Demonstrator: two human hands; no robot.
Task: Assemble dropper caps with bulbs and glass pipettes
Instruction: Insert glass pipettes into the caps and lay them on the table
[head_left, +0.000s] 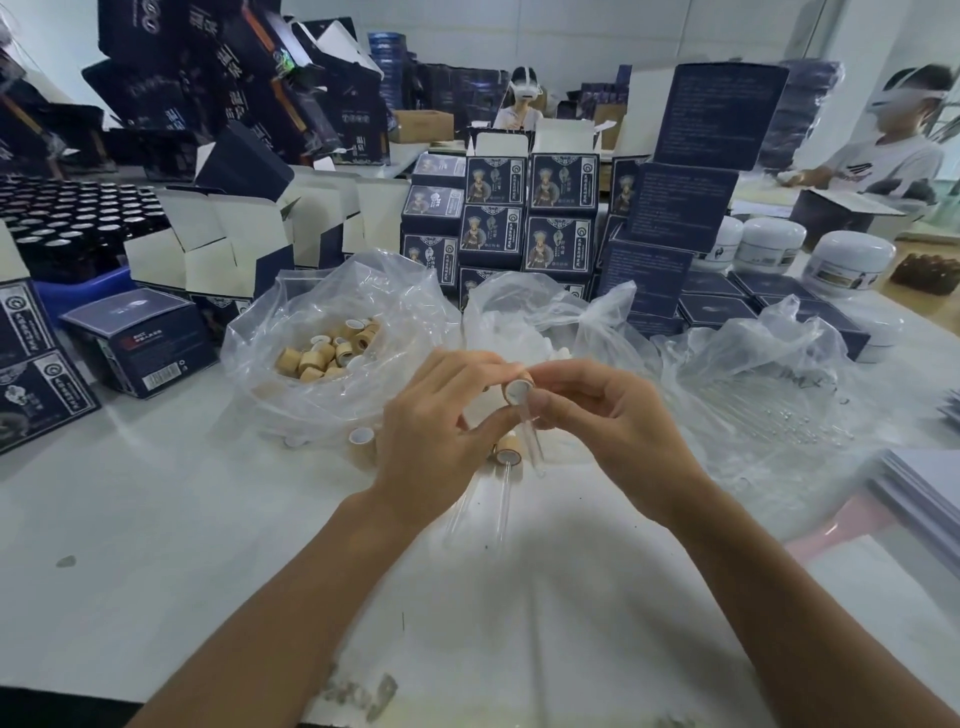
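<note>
Over the middle of the white worktop (156, 519), the left hand (441, 421) grips a tan dropper cap (521, 387) between curled fingers and thumb, its white-lined open end turned toward the camera. The right hand (608, 415) pinches a clear glass pipette (535, 441) near its top, the upper end meeting the cap's opening while the tube hangs down and slightly right.

Just below the hands, a finished cap with pipette (506, 457) lies on the worktop, its glass tube pointing toward the near edge. Another loose cap (359, 436) rests left of the left hand, against a clear plastic bag of tan caps (327, 348). A second bag holding white bulbs (524, 322) sits behind the hands, and a third bag of glass pipettes (769, 395) lies toward the right edge. Dark blue boxes (524, 218) are stacked along the far side.
</note>
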